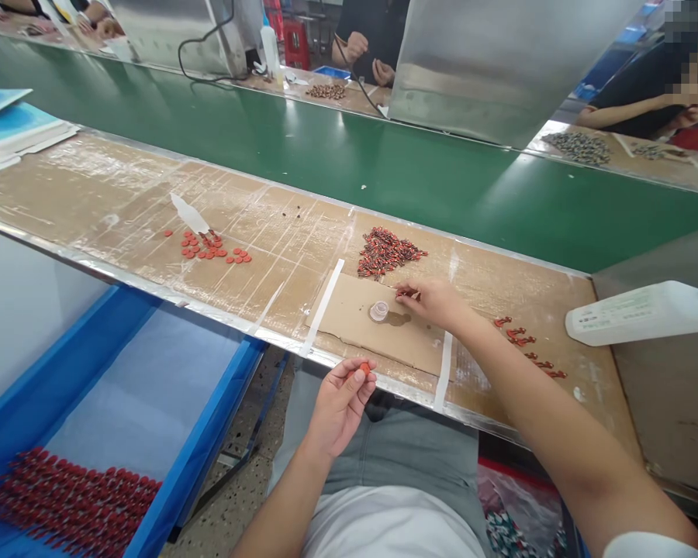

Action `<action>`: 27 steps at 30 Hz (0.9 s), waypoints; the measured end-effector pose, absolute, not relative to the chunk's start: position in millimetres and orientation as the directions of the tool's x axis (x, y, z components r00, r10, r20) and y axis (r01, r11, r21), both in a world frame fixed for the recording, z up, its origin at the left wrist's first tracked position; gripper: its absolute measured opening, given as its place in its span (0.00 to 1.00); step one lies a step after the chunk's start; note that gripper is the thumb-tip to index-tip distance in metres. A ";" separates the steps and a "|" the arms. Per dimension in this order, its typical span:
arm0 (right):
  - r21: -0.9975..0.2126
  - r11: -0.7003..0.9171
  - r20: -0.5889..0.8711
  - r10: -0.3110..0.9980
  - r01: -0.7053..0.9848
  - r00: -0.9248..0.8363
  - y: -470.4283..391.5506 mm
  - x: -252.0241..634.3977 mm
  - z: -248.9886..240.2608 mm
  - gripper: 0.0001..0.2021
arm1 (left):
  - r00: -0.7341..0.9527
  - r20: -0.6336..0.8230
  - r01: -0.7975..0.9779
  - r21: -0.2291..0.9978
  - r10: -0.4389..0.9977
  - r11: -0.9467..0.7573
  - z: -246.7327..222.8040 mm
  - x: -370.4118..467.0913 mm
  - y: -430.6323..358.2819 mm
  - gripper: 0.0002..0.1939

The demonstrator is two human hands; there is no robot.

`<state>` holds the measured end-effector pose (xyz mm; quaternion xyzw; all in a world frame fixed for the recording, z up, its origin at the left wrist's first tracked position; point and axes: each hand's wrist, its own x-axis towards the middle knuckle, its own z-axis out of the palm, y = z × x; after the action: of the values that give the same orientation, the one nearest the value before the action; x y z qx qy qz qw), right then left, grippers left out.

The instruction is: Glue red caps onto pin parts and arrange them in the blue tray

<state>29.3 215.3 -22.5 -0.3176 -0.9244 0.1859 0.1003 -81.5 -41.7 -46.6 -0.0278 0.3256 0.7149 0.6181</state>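
My left hand [342, 397] hovers at the near edge of the workbench and pinches a small red disc [364, 367] between thumb and fingers. My right hand [433, 301] reaches over a taped-down cardboard pad [349, 318] and pinches a small thin part at its fingertips, just below a pile of red and dark small parts [387, 252]. A small clear round cap [378, 311] stands on the pad, just left of my right hand.
Loose red discs [209, 248] lie to the left beside a small white bottle [189, 215]. A few red finished pieces [526, 349] lie right of my arm. A white bottle [640, 311] lies far right. A blue tray [151, 403] holds red parts. A green conveyor [349, 155] runs behind; other people work beyond it.
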 end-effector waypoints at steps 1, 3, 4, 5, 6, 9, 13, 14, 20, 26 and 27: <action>-0.435 0.705 0.063 0.645 0.561 -0.761 215.2 30.2 -23.8 0.09 | -0.234 -0.445 -0.903 0.428 0.864 -0.024 -46.5 -81.1 -41.7 0.11; -0.504 0.670 0.081 0.664 0.545 -0.743 214.9 32.5 -27.0 0.07 | -0.234 -0.450 -0.906 0.422 0.862 -0.026 -46.3 -80.4 -41.8 0.11; -0.540 0.661 0.099 0.664 0.520 -0.741 214.6 33.7 -28.7 0.07 | -0.234 -0.452 -0.908 0.419 0.861 -0.026 -46.1 -80.2 -41.9 0.11; -0.571 0.659 0.120 0.657 0.489 -0.744 214.2 35.0 -30.4 0.07 | -0.233 -0.455 -0.909 0.415 0.860 -0.027 -45.9 -80.1 -41.9 0.11; -0.594 0.660 0.140 0.648 0.460 -0.749 213.8 36.1 -32.0 0.07 | -0.233 -0.457 -0.910 0.413 0.858 -0.028 -45.6 -80.2 -42.0 0.11; -0.608 0.673 0.165 0.626 0.422 -0.762 212.3 38.6 -35.6 0.09 | -0.240 -0.465 -0.910 0.414 0.852 -0.031 -44.7 -81.1 -42.1 0.12; -0.569 0.694 0.164 0.623 0.442 -0.765 209.8 39.6 -35.7 0.10 | -0.243 -0.467 -0.908 0.418 0.851 -0.030 -44.6 -81.9 -42.1 0.13; -0.553 0.706 0.168 0.614 0.442 -0.771 209.2 39.7 -34.9 0.11 | -0.242 -0.463 -0.908 0.418 0.853 -0.031 -45.0 -81.8 -42.1 0.13; -0.523 0.758 0.181 0.546 0.390 -0.818 208.9 41.0 -31.9 0.13 | -0.231 -0.449 -0.908 0.419 0.863 -0.025 -47.8 -81.6 -41.4 0.12; -0.555 0.669 0.139 0.661 0.494 -0.738 209.4 41.0 -37.0 0.10 | -0.229 -0.459 -0.909 0.416 0.859 -0.020 -44.4 -82.3 -41.5 0.13; -0.549 0.676 0.152 0.659 0.491 -0.737 209.0 40.7 -37.4 0.10 | -0.229 -0.459 -0.909 0.416 0.859 -0.021 -44.2 -82.4 -41.4 0.13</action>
<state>40.7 209.0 -37.4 -0.3196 -0.8993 0.2443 0.1714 -82.4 -41.4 -44.2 -0.0389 0.3252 0.7134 0.6195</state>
